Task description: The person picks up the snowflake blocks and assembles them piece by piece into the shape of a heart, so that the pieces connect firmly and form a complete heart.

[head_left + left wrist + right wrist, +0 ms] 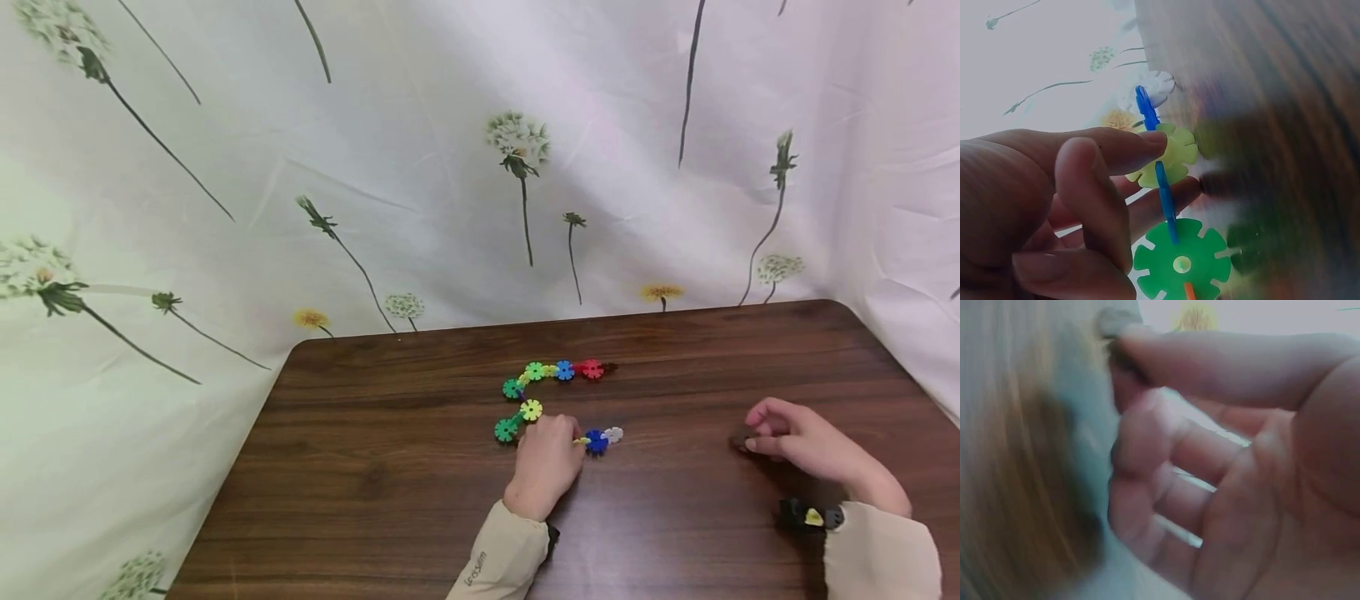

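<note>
A chain of coloured notched plastic discs lies on the table in a bent line. My left hand (550,458) is over its near row and pinches a yellow disc (1180,153) between thumb and finger. Slotted into that disc is a blue disc (1165,194), which joins a green disc (1154,253). Beyond the fingers, a dark blue disc (596,442) and a white disc (613,435) end this row. Well to the right, my right hand (817,446) pinches a small dark brown disc (741,437) at its fingertips, blurred in the right wrist view.
The chain's far row runs through a light green disc (534,372) and a blue disc (565,370) to a red disc (592,369). Behind the brown wooden table (360,533) hangs a white curtain (420,167) with dandelion prints.
</note>
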Motion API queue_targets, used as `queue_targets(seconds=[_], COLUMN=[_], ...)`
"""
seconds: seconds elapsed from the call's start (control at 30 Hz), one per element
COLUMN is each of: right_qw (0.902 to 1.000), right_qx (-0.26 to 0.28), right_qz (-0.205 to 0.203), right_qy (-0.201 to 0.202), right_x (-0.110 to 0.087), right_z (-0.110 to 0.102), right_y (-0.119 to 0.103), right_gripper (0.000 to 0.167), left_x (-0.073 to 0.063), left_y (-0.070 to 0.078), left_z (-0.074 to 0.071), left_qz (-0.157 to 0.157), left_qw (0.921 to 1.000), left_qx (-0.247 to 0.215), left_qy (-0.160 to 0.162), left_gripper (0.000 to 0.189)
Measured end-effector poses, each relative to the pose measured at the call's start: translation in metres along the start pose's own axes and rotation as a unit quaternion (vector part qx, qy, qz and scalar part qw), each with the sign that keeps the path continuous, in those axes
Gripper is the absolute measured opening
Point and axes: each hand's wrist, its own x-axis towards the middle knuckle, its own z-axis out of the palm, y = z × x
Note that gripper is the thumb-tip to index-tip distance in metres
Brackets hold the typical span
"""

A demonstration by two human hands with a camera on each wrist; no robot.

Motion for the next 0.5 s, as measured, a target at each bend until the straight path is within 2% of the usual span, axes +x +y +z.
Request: queue_targets(seconds=[0.13, 0.33, 0.5], right_qw=[0.997, 0.9852, 0.9761], right_qx=[0.075, 0.17, 0.217], right_qz=[0.018, 0.024, 0.017], right_qy=[-0.002, 0.007, -0.005], right_x=[0.013, 0.036, 0.051], right_z=[0.011, 0.038, 0.062], right_y=[-0.01, -0.025, -0.041], right_gripper=[0.034, 0.034, 0.032], left_x=[0.0, 0.001, 0.001], left_y=[0.001, 0.0, -0.001], left_z=[0.001, -0.001, -0.003], left_qz=[0.0, -0.002, -0.004], left_qw=[1.0, 0.9998, 0.9997], left_qx=[0.004, 0.002, 0.012], left_qy=[-0.004, -0.019, -0.019], left_gripper=[0.009, 0.006, 0.004])
